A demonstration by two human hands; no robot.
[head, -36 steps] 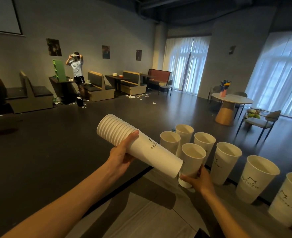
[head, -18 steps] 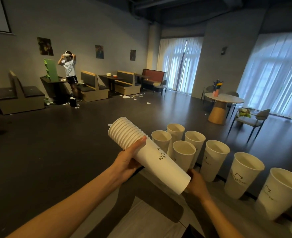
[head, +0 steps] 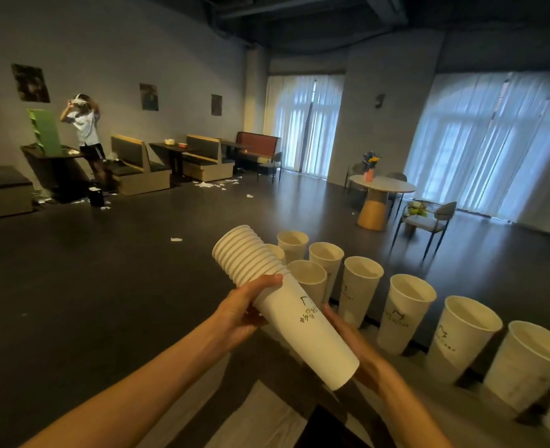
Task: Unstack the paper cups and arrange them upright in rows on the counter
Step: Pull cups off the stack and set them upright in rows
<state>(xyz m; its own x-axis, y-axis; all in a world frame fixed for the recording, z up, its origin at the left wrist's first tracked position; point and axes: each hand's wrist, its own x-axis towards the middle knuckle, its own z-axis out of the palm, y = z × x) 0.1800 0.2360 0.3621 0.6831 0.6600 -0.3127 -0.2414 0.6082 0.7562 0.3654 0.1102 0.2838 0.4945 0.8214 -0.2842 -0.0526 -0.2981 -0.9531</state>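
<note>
**Holding the cup stack in both hands**

Gripping the stack of paper cups [head: 286, 305] from the left side, the left hand [head: 241, 313] has its thumb curled over the top just below the bunched rims, with the fingers hidden underneath. The right hand [head: 352, 344] lies along the far side of the stack's lower half; its fingers reach up along the outermost cup, but how tightly they close on it cannot be told, since the stack hides most of them. The stack is held in the air above the counter [head: 267, 412], tilted, with the rims pointing up and away to the left and the closed base pointing down toward the person. The outermost cup carries dark printed characters on its white wall.

Single cups [head: 403, 313] stand upright and open-mouthed in a row along the counter's far edge, running toward the right corner. A few more stand in a second row beside them at the far end, partly hidden by the stack.
</note>
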